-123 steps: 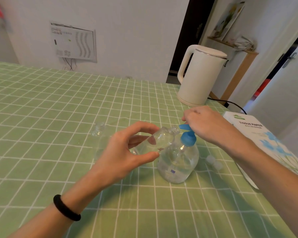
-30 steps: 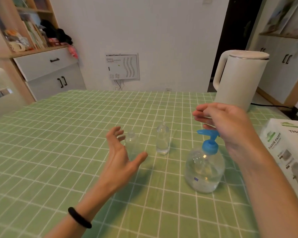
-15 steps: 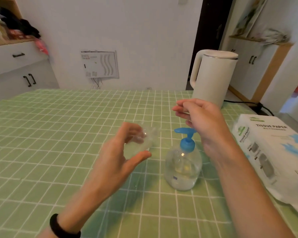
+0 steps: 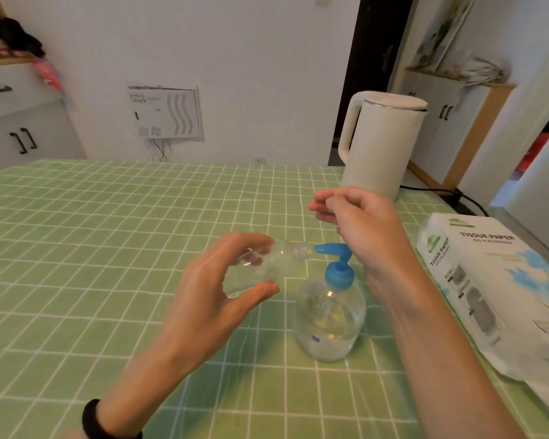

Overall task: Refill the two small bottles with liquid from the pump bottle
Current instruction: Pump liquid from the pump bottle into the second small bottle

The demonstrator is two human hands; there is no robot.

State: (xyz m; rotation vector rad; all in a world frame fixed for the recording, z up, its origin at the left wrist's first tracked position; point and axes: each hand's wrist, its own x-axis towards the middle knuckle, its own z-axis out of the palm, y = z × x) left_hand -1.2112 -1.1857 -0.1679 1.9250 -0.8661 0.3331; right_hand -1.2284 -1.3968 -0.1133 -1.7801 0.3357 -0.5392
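Clear bottle tipped toward the blue spout

Green checked cloth covers the counter [image 4: 76,248]. Toward its right edge, a white pack of tissues [image 4: 501,289] reads "TISSUE PAPER" on its top and again on its near side; the smaller print is too fine to read. A round clear plastic pump bottle with a blue pump head [image 4: 330,318] stands upright beside the pack, its spout pointing left; a small blue label low on its front cannot be read. The left hand [image 4: 210,299] pinches a small clear plastic bottle [image 4: 276,261] between thumb and fingers, off the counter. This bottle lies nearly level, its uncapped threaded neck pointing right, just beside the spout tip. The right hand [image 4: 365,229] hovers above the pump head, fingers loosely curled; whether they grip anything, I cannot tell. A white electric kettle [image 4: 381,144] stands at the far right corner.
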